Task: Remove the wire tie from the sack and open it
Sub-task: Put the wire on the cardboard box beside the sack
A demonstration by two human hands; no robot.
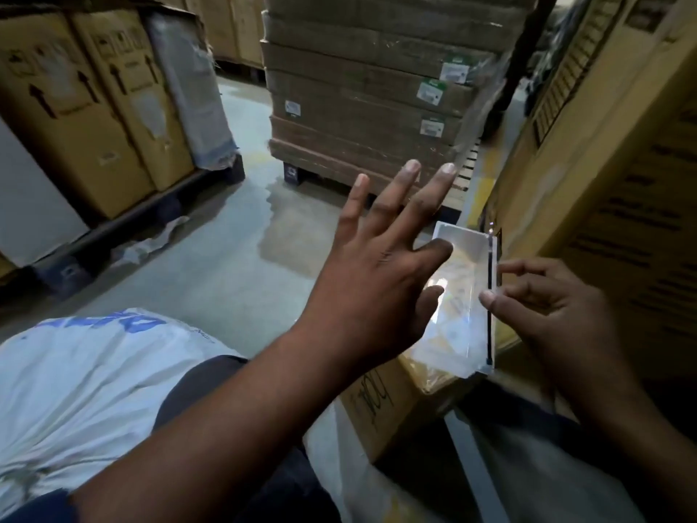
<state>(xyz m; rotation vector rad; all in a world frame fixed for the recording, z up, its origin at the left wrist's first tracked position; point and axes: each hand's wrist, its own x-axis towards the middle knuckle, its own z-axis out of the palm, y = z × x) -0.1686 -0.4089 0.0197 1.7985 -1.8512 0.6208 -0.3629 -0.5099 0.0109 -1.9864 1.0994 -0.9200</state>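
A white woven sack [86,375] with blue print lies at the lower left, partly under my left forearm. No wire tie shows on it. My left hand [377,266] is stretched forward with its fingers spread wide, and its thumb rests on a flat clear plastic packet [464,266]. The packet lies on the edge of a yellow cardboard box [622,220] and has a black strip along its right side. My right hand [547,307] is curled, its thumb and forefinger pinching that black-strip edge.
A shrink-wrapped stack of brown cartons [362,88] stands on a pallet straight ahead. Yellow cartons [94,107] on a dark pallet line the left. Grey concrete floor [234,258] runs between them. More white sacking [528,466] lies at the lower right.
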